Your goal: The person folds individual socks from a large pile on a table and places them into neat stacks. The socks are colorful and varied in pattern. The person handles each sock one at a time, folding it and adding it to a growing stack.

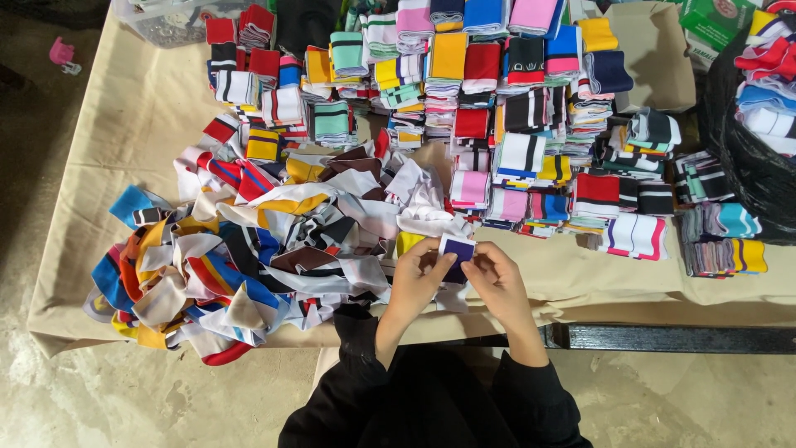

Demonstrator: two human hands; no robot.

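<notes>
At the near edge of a cloth-covered table (149, 108), a person's two hands met over a small dark purple and white knit piece (457, 252). The left hand (417, 278) pinched its left side in a narrow grip between thumb and fingers; the right hand (496, 278) closed on its right side the same way. The piece was held just above the table edge, between the loose heap and the folded stacks. Black sleeves (431, 398) ran back toward the camera.

Just left of the hands lay a loose heap of unfolded knit pieces (249, 257), tangled strips in white, blue, orange, yellow, red and brown, spilling to the table's front left corner. Beyond and to the right of the hands stood folded stacks (506, 108) of striped pieces, set in rough rows in pink, yellow, teal, red, black and navy, reaching the far edge. A few more low stacks (720, 241) sat at the right, near a black mesh basket (750, 166) holding further pieces. A clear plastic tub (166, 21) stood at the far left corner, a green box (713, 25) at the far right.

Judging by the layout, a good share of the sorting looked done, yet the sizeable heap remained unfolded.
</notes>
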